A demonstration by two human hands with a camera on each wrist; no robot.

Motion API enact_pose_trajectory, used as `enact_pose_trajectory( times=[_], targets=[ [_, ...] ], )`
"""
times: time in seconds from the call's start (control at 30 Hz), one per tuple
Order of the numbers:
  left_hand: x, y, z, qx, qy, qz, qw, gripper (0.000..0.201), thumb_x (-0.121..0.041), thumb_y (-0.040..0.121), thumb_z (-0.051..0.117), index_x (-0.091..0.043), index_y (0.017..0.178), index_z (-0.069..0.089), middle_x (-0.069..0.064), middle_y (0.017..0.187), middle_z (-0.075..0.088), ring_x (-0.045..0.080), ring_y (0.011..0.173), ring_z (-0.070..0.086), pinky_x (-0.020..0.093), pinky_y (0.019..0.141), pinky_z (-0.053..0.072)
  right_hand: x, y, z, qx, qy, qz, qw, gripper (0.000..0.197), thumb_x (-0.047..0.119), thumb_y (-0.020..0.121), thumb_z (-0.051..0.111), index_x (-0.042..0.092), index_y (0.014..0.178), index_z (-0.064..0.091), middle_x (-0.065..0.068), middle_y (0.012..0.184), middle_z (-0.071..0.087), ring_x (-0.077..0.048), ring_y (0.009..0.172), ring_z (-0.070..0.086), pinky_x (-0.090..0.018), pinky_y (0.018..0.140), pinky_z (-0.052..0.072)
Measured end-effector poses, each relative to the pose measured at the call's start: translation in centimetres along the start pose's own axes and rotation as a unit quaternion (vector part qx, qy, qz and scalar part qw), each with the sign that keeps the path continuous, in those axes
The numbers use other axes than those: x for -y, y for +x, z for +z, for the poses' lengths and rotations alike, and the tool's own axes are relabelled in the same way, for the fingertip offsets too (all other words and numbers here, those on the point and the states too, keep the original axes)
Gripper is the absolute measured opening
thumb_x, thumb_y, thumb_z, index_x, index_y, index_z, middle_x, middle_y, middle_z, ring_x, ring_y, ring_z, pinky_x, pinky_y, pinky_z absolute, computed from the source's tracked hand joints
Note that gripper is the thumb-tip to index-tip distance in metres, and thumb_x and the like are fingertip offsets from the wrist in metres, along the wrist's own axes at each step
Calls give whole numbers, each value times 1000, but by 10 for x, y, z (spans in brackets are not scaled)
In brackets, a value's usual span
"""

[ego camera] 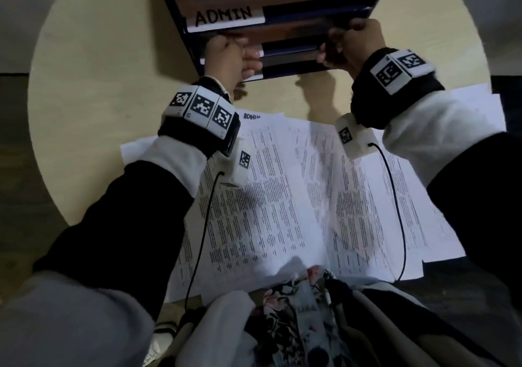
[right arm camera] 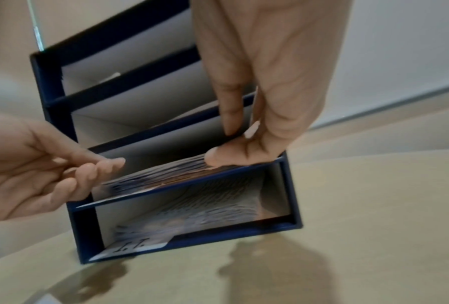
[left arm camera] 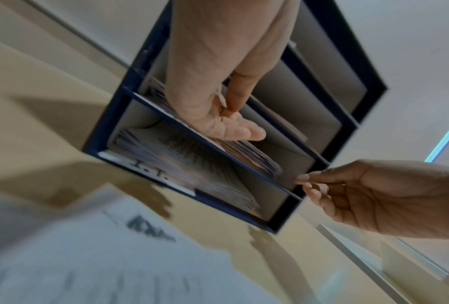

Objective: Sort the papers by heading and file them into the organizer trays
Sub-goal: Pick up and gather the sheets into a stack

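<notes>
Reaching into the organizer (ego camera: 180,5), both hands work at the second tray from the bottom, the one just above the tray labelled I.T. (right arm camera: 130,247). The left hand (ego camera: 226,58) sits at the tray's left end, about 11 o'clock from the papers (ego camera: 282,197) spread on the table (ego camera: 93,70); the left wrist view shows its fingers (left arm camera: 234,129) lying nearly straight on the sheet (left arm camera: 254,154) inside the tray, thumb above, so it presses rather than clasps. The right hand (ego camera: 353,44) is at the tray's right end, near 1 o'clock from the spread papers. In the right wrist view its fingers (right arm camera: 220,158) are loosely bent, with a fingertip resting on the sheet's near right corner; whether the sheet is pinched cannot be told. The sheet lies flat in that tray, under both hands, its near edge at the tray's lip. The I.T. tray below holds printed sheets too. A tray higher up carries an ADMIN label (ego camera: 223,16). The spread papers lie at 6 o'clock from the organizer, between the forearms.
</notes>
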State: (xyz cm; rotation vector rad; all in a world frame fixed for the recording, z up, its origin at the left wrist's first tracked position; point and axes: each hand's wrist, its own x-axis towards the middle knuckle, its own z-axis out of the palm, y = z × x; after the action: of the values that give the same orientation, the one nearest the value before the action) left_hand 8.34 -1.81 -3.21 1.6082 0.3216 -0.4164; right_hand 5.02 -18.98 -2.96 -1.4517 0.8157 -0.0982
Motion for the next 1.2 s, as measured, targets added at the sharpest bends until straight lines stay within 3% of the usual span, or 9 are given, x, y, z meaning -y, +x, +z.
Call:
enact_pose_trajectory(
  times=[0.33, 0.4, 0.47, 0.6, 0.7, 0.8, 0.9, 1.03, 1.2],
  targets=[
    [54, -71, 67, 84, 47, -98, 991, 28, -3, 93, 36, -13, 73, 52, 7, 60, 56, 14, 41, 42, 21, 51, 31, -50, -32, -127, 49, -327, -24, 944, 30, 4, 87, 51, 22, 64, 57, 11, 42, 59, 6, 37, 54, -13, 48, 45],
    [64, -81, 86, 93, 78, -111, 986, 27, -3, 92, 37, -14, 72, 51, 7, 61, 54, 14, 44, 40, 18, 48, 30, -59, -40, -150, 47, -390, -32, 919, 22, 3, 85, 55, 15, 69, 65, 7, 57, 69, 4, 58, 63, -20, 63, 49],
    [73, -88, 105, 93, 90, -118, 985, 28, -1, 92, 38, -12, 69, 49, 7, 59, 49, 14, 44, 37, 13, 41, 26, -67, -46, -169, 46, -447, -33, 893, 15, 3, 84, 57, 5, 91, 71, -11, 93, 72, -19, 94, 66, -22, 74, 44],
    [90, -95, 136, 76, 142, -149, 975, 32, 0, 90, 43, -11, 60, 42, 4, 47, 41, 16, 45, 32, 19, 45, 25, -85, -51, -194, 72, -521, -23, 850, 24, -1, 83, 54, 4, 102, 68, -15, 113, 65, -29, 106, 59, -24, 78, 42],
    [101, -89, 158, 76, 236, -129, 960, 24, -7, 85, 50, -10, 60, 51, 9, 63, 50, 28, 71, 54, 30, 65, 42, -97, -49, -206, 71, -502, -29, 861, 27, -3, 80, 56, 4, 105, 63, -16, 111, 62, -29, 100, 59, -25, 74, 43],
    [100, -94, 172, 88, 319, -127, 935, 30, -23, 78, 55, -3, 98, 64, 13, 106, 62, 27, 108, 56, 26, 84, 41, -102, -50, -210, 87, -471, -29, 878, 44, 0, 78, 67, 5, 119, 51, -10, 95, 57, -23, 89, 54, -28, 79, 46],
    [95, -105, 180, 115, 267, -97, 952, 21, -11, 82, 58, -2, 101, 59, 11, 98, 60, 22, 94, 55, 28, 86, 44, -99, -46, -211, 113, -467, -28, 876, 74, 8, 75, 74, 15, 136, 34, -9, 92, 54, -22, 89, 55, -31, 81, 48],
    [105, -117, 185, 155, 230, -102, 955, 40, -1, 88, 56, -1, 127, 46, 18, 128, 54, 30, 116, 54, 35, 97, 44, -91, -34, -206, 121, -508, -25, 852, 112, 15, 68, 81, 32, 147, 4, -19, 103, 64, -34, 92, 63, -41, 83, 53],
    [109, -121, 185, 140, 270, -101, 947, 30, -6, 92, 52, 8, 119, 49, 29, 123, 54, 40, 115, 54, 43, 96, 45, -84, -21, -204, 152, -528, -34, 835, 127, 21, 59, 87, 37, 145, -6, -21, 102, 63, -39, 91, 63, -48, 83, 52]
  ],
)
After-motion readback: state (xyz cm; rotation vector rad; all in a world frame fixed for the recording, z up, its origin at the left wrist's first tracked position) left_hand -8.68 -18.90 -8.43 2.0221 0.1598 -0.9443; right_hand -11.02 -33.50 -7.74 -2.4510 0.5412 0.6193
